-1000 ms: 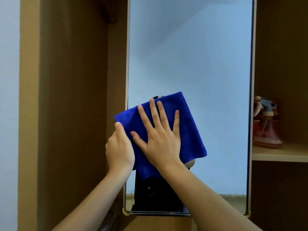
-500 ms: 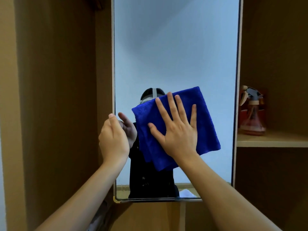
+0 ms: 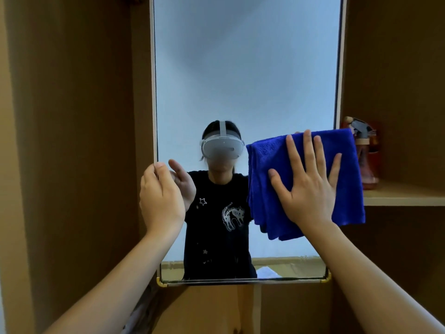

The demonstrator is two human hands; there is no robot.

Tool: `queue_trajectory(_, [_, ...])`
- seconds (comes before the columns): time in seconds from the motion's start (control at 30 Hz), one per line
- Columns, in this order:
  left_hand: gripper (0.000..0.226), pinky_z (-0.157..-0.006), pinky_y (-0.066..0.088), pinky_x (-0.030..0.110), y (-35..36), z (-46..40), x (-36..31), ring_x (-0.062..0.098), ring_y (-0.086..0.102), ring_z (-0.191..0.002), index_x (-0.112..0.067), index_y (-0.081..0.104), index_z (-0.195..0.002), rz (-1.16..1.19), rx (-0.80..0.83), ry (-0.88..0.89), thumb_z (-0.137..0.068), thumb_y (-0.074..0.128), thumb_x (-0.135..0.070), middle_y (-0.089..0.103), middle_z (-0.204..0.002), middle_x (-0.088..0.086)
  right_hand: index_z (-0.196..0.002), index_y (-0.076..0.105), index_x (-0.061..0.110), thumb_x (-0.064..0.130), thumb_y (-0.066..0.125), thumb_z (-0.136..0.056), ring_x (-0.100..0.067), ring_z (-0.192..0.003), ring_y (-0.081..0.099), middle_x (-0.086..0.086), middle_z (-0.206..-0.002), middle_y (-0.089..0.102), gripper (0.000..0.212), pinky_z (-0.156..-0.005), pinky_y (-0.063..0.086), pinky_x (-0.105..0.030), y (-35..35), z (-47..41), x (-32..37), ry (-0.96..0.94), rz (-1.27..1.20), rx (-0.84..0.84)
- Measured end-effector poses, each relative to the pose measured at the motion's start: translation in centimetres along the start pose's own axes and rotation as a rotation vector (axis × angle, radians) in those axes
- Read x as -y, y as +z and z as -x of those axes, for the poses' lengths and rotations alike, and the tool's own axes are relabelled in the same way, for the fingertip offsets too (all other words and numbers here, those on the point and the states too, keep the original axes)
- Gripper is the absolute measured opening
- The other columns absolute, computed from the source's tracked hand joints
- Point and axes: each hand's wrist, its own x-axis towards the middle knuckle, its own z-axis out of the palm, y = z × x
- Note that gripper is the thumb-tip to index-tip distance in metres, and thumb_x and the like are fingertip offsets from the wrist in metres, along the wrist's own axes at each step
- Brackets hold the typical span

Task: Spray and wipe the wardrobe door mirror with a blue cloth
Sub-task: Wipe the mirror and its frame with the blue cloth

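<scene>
Mirror (image 3: pixel 245 80) is the landmark: rigid, smooth, likely slick when wet, breakable, so press flat and evenly; blue cloth (image 3: pixel 267 179) sits at its right edge, mid-height, overhanging the frame; soft, light, folded, will bunch if dragged by a corner, so best held under a flat palm; right hand (image 3: pixel 310 186) fingers spread and straight, pressing cloth to glass; left hand (image 3: pixel 161 196) curled round the mirror's left edge, steadying the door; spray bottle (image 3: pixel 367 155) on shelf (image 3: pixel 407 197) just right of the mirror.

A wooden shelf (image 3: pixel 407 197) carries a reddish spray bottle (image 3: pixel 368 162).
</scene>
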Motion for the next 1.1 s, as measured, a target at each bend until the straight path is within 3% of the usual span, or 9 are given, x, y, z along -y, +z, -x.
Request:
queue_trajectory(0.13, [0.049,-0.098,0.039,0.032,0.2,0.1,-0.1,0.022,0.048,-0.124,-0.011,0.044,-0.138,-0.039,-0.004,-0.004,-0.103,0.025,-0.040,0.052,-0.136,0.007,-0.155,0.008,0.033,0.065,0.026,-0.093,-0.016,-0.151,-0.003,0.002,-0.164,0.001,0.072,-0.119,-0.005,-0.054,0.4,2.1,-0.2,0.039,-0.002,0.002])
queue_trajectory(0.23, [0.049,-0.091,0.040,0.033,0.3,-0.2,-0.3,0.024,0.052,-0.116,-0.009,0.048,-0.132,-0.056,-0.022,-0.003,-0.103,0.025,-0.040,0.056,-0.127,0.009,-0.155,0.011,0.032,0.065,0.026,-0.093,-0.017,-0.151,-0.002,0.001,-0.164,0.003,0.072,-0.119,-0.004,-0.056,0.5,1.9,0.0,0.034,-0.011,0.009])
queue_trajectory(0.53, [0.052,-0.091,0.037,0.031,1.1,-0.1,0.1,0.025,0.050,-0.121,-0.009,0.042,-0.138,-0.080,-0.045,-0.007,-0.103,0.025,-0.043,0.050,-0.135,0.008,-0.156,0.007,0.032,0.065,0.023,-0.096,-0.017,-0.151,-0.002,0.001,-0.165,0.000,0.070,-0.120,-0.005,-0.054,-2.0,-7.8,-0.2,-0.018,-0.009,-0.035])
queue_trajectory(0.63, [0.051,-0.097,0.039,0.038,1.2,0.3,0.3,0.028,0.049,-0.122,-0.009,0.041,-0.138,-0.102,-0.070,0.016,-0.103,0.025,-0.042,0.049,-0.137,0.010,-0.156,0.008,0.031,0.063,0.025,-0.096,-0.017,-0.151,-0.001,0.001,-0.165,0.002,0.070,-0.120,-0.003,-0.055,-1.3,-5.0,-0.3,-0.015,-0.004,-0.034])
queue_trajectory(0.9, [0.046,-0.100,0.036,0.042,0.2,1.3,1.6,0.030,0.048,-0.124,-0.007,0.044,-0.137,-0.157,-0.080,0.087,-0.104,0.026,-0.034,0.051,-0.136,0.013,-0.155,0.007,0.031,0.063,0.030,-0.093,-0.019,-0.151,-0.001,0.000,-0.163,0.000,0.074,-0.119,0.000,-0.057,1.8,7.9,-1.6,-0.046,0.031,0.053])
queue_trajectory(1.1, [0.045,-0.098,0.038,0.036,-0.5,2.7,3.1,0.027,0.050,-0.122,-0.008,0.045,-0.136,-0.157,-0.041,0.075,-0.104,0.026,-0.034,0.055,-0.132,0.011,-0.155,0.013,0.032,0.063,0.034,-0.093,-0.018,-0.151,0.003,0.002,-0.163,0.004,0.073,-0.119,-0.002,-0.056,1.3,6.0,-2.0,-0.074,0.027,0.049])
